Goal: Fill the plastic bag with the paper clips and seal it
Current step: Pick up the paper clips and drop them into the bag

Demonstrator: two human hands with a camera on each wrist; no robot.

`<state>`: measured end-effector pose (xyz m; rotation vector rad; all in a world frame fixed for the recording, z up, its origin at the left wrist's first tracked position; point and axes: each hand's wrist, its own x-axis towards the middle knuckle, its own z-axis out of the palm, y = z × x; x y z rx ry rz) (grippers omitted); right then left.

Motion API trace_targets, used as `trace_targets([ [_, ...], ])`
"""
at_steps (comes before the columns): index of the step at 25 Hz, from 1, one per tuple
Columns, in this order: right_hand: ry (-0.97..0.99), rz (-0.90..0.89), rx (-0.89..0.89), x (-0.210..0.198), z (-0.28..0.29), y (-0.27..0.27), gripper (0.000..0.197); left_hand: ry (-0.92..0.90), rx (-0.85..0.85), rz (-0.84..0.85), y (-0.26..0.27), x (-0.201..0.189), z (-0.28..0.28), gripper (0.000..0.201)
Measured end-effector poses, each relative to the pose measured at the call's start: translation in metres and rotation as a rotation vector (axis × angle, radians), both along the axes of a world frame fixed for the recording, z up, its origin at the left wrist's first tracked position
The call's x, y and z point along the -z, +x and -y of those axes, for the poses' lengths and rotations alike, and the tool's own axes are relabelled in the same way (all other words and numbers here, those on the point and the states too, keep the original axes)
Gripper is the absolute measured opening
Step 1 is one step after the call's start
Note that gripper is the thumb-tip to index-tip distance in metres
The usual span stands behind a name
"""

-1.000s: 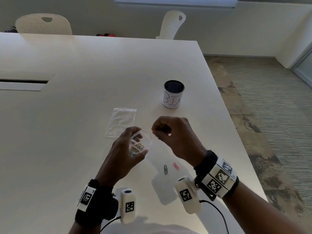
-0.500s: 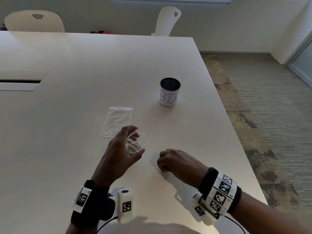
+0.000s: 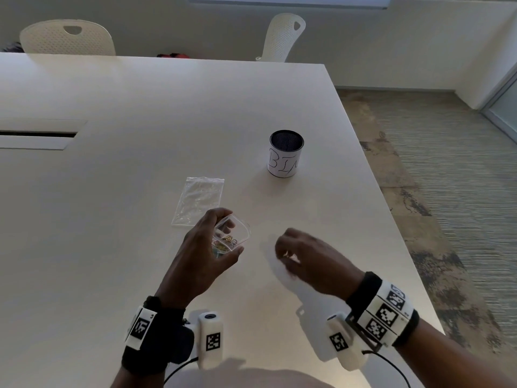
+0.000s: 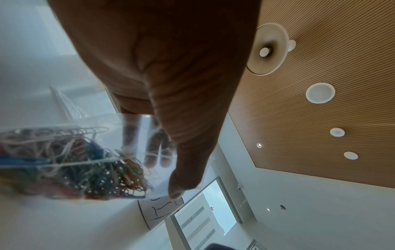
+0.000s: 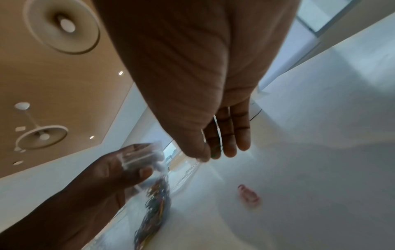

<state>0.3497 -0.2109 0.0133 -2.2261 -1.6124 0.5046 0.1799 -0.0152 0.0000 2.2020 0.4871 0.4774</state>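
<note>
Filling step, head view: the left hand (image 3: 201,259) grips a clear plastic bag (image 3: 233,233) by its open mouth at lower centre, above the bench (image 3: 112,191); a heap of paper clips (image 3: 226,242) sits inside.
Right hand, head view: the right hand (image 3: 305,256) hovers just right of the bag, fingers curled and blurred; what they carry cannot be told from here.
Other things, head view: a flat spare bag (image 3: 200,200) lies just above the left hand, and a dark cup marked "BIN" (image 3: 285,155) stands well apart at upper right.
Left wrist view: thumb and fingers clamp the film of the plastic bag (image 4: 132,128); coloured paper clips (image 4: 74,160) fill the left of the frame.
Right wrist view: thumb and forefinger pinch something small and greenish, apparently a green clip (image 5: 215,153), close to the bag's mouth.
Stray, right wrist view: a pink clip (image 5: 249,196) lies loose on the bench at lower right.
Step in hand: loading loose clips one at a time, by my reading.
Next move calls for: carrying the pinched clip over the mouth and releasing it, then fetching the pink one; sealing needs both hands on the strip.
</note>
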Motion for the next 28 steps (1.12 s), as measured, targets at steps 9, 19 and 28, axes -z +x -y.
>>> trace_targets([
  [9,-0.039,-0.039,0.202,0.01,0.015,0.001,0.01,0.0,0.008,-0.004,0.002,0.001,0.001,0.061],
  [19,-0.146,0.022,0.192,0.014,0.003,-0.019,0.007,-0.001,-0.004,-0.011,0.001,0.001,0.001,0.063],
  [28,-0.141,0.061,0.19,0.01,-0.001,-0.019,0.009,-0.008,-0.006,-0.012,0.003,0.002,0.0,0.065],
])
